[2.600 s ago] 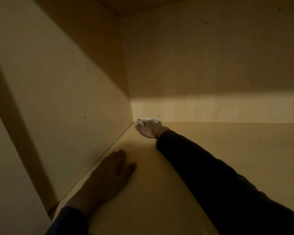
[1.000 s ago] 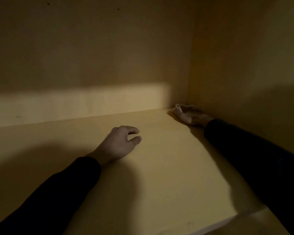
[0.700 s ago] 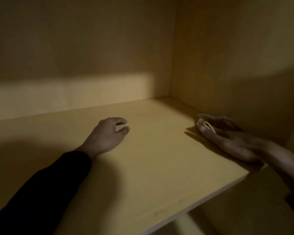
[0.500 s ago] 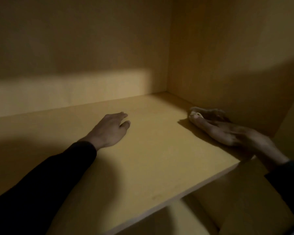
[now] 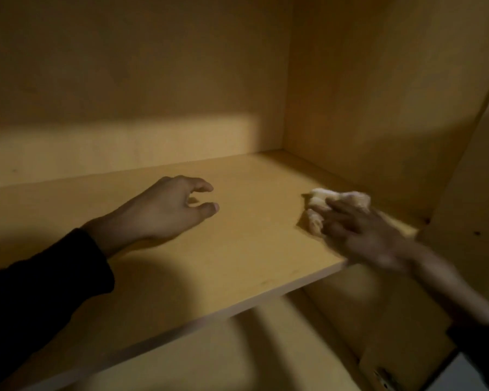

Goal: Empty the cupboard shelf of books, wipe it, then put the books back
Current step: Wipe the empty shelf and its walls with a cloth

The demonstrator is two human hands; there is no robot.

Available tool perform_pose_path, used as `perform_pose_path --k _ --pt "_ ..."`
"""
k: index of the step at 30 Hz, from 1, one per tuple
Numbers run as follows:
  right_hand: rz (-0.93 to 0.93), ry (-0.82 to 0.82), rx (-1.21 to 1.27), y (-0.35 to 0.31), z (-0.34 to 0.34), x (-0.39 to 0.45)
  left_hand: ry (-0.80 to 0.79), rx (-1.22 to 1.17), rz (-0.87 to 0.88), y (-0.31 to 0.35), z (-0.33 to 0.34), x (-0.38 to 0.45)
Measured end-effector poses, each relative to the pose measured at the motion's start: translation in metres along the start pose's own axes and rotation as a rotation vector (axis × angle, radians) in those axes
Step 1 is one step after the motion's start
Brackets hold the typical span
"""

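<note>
The wooden cupboard shelf (image 5: pixel 251 249) is bare of books and dimly lit. My right hand (image 5: pixel 362 235) lies over a crumpled pale cloth (image 5: pixel 331 201) at the shelf's right front corner, pressing it onto the board; the hand is motion-blurred and its grip is unclear. My left hand (image 5: pixel 167 210) rests on the middle of the shelf with the fingers loosely curled and nothing in it. No books are in view.
The back panel (image 5: pixel 139 94) and the right side wall (image 5: pixel 378 94) close in the shelf. Below the front edge (image 5: pixel 237 309) a lower compartment (image 5: pixel 308 348) shows. A hinge plate (image 5: pixel 378 376) sits at the bottom right.
My right hand has drawn the cloth from the back right corner along the right wall toward the front edge. My left hand has stayed near the shelf's middle, its fingers curling a little.
</note>
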State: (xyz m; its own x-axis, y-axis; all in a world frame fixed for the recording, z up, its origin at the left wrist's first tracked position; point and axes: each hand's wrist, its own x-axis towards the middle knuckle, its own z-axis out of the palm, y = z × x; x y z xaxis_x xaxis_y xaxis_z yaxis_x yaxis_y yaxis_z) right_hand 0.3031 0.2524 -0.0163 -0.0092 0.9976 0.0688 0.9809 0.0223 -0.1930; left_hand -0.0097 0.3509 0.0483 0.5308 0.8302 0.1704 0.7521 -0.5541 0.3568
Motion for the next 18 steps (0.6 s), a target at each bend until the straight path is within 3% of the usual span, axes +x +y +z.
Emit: perform_pose_path --k 4,6,9,11,13,16,18 --pt "-0.193 -0.042 0.099 -0.071 0.003 -0.027 -0.052 0.093 -0.061 -0.002 0.017 -0.024" --pt "-0.087 -0.018 0.086 -0.038 -0.01 -0.021 -0.031 0.138 -0.074 -0.005 0.023 -0.037" --pt "0.226 0.057 0.082 0.021 -0.032 -0.015 0.063 0.186 -0.063 -0.007 0.034 -0.06" --pt "0.269 0.048 0.063 0.016 -0.028 -0.014 0.163 0.188 -0.036 -0.006 0.044 -0.075" --pt "0.141 0.067 -0.002 -0.03 -0.009 -0.019 0.264 0.179 0.027 -0.004 0.053 -0.086" --pt "-0.131 0.065 0.094 -0.119 0.016 -0.041 0.366 0.161 0.081 -0.007 0.063 -0.087" --pt "-0.179 0.017 0.112 -0.119 0.013 -0.041 0.398 0.154 0.08 -0.006 0.062 -0.088"
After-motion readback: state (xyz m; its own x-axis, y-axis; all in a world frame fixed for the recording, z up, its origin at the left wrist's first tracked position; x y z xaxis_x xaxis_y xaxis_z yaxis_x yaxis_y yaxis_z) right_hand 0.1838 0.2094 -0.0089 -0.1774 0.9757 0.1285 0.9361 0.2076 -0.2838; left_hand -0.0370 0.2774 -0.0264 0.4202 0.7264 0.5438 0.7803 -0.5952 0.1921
